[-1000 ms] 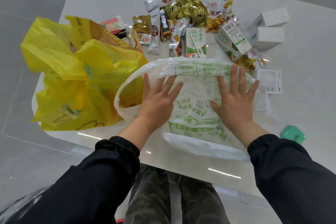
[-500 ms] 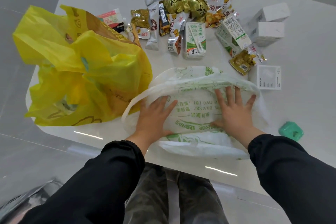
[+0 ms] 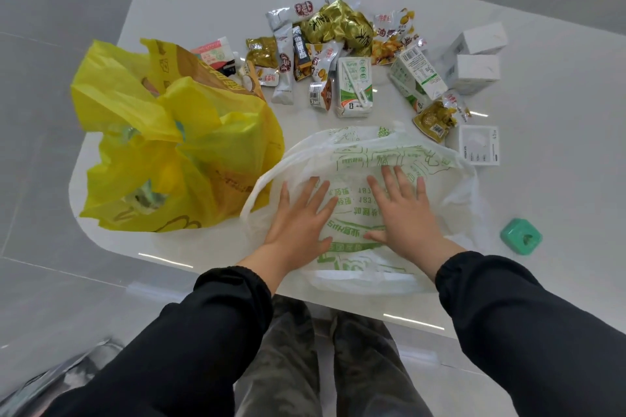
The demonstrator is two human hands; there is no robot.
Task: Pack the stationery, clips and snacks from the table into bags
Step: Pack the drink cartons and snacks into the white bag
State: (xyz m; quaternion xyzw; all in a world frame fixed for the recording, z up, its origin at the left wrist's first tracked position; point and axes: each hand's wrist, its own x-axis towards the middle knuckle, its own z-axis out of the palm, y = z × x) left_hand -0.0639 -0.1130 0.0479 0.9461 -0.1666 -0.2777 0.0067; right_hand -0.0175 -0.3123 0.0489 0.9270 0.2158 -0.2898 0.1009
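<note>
A white plastic bag with green print [image 3: 359, 159] lies flat on the white table [image 3: 542, 159] near its front edge. My left hand [image 3: 299, 217] and my right hand [image 3: 403, 210] press on it side by side, fingers straight and spread. A filled yellow bag [image 3: 169, 152] stands to the left, touching the white bag's handle. Behind lie several snack packets [image 3: 335, 30], a green-and-white drink carton [image 3: 354, 88] and a second carton [image 3: 418, 74].
White boxes [image 3: 477, 57] stand at the back right, and a flat white box [image 3: 479, 149] lies beside the white bag. A small green object [image 3: 520, 235] sits at the right near the table's front edge. My legs show below the table edge.
Both hands have slid toward me over the white bag and come closer together, flattening it. The bag's far edge now lies short of the cartons.
</note>
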